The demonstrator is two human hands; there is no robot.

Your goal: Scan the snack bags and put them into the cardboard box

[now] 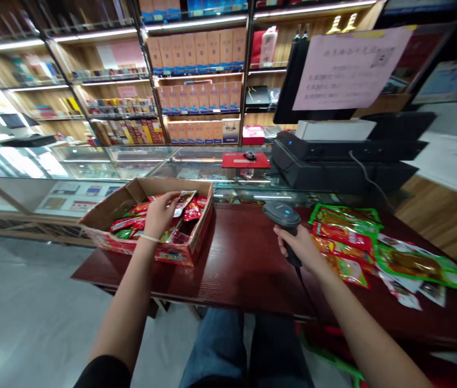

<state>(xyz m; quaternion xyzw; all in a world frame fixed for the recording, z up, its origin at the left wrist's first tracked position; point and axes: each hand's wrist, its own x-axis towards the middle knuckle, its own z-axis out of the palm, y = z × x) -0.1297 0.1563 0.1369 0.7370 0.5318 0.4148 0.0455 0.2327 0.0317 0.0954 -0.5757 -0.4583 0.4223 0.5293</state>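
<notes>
My left hand [160, 213] reaches over an open cardboard box [192, 249] and pinches a small white and brown snack packet [185, 201] at its edge. Red and green snack packets [129, 222] lie jumbled in the box below it. In my right hand [303, 245] is a dark barcode scanner [282, 214], its handle gripped by my fingers and a blue light on its top. The scanner's head is above the reddish-brown table [236, 242]. Just right of that hand lie several flat snack packets [345, 237], red, green and orange.
A dark checkout machine [341, 156] with a pink paper sign [352, 70] stands at the back right. Behind the table runs a glass counter [196, 156] with a red mouse pad [234, 160]. Shelves of boxes [200, 51] line the wall. The scanner's cable [305, 288] hangs toward the front edge.
</notes>
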